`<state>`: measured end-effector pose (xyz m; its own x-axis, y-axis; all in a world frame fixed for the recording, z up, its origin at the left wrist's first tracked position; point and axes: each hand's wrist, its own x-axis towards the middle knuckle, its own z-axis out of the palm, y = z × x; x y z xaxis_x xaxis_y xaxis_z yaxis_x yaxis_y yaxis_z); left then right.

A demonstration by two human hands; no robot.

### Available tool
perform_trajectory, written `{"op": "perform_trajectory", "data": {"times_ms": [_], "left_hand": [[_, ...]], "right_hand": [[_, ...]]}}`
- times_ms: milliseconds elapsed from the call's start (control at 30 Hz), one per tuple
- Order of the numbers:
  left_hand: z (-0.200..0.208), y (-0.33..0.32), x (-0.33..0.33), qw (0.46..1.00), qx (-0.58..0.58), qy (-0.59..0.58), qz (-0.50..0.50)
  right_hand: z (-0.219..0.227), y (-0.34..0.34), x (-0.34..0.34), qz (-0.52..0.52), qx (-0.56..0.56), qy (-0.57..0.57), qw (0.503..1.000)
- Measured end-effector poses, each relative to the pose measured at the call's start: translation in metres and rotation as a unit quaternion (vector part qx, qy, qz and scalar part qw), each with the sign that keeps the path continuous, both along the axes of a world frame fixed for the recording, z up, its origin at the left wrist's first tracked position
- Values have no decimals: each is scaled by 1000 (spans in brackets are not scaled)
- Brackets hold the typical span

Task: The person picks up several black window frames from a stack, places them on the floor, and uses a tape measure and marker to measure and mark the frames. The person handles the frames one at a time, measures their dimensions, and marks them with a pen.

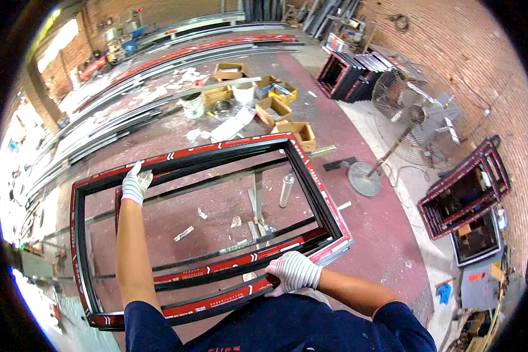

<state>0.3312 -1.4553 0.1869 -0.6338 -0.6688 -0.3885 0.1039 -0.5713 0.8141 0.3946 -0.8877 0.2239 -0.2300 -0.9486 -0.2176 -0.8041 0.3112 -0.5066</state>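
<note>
A rectangular black window frame with red printed film lies tilted before me, on or over several similar frames. My left hand, in a white striped glove, grips its far bar near the far left corner. My right hand, gloved alike, is closed round the near bar, toward the right end. Another red-filmed frame shows inside the upper one's opening. Through the openings I see a sealant tube and scraps of paper or film. The fingertips under the bars are hidden.
Beyond are cardboard boxes, white buckets and long metal profiles. A large standing fan with a round base is on the right. More frames lean by the brick wall.
</note>
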Motion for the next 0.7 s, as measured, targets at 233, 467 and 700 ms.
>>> {"op": "perform_trajectory", "data": {"times_ms": [233, 467, 700], "left_hand": [[-71, -38, -51, 998, 29, 9, -54], [-121, -49, -49, 994, 94, 6, -53], [-83, 8, -8, 914, -281, -173, -238]], "right_hand": [[-21, -51, -18, -34, 23, 57, 998], [-49, -81, -31, -23, 133, 32, 990], [-49, -84, -11, -23, 81, 104, 991]]}}
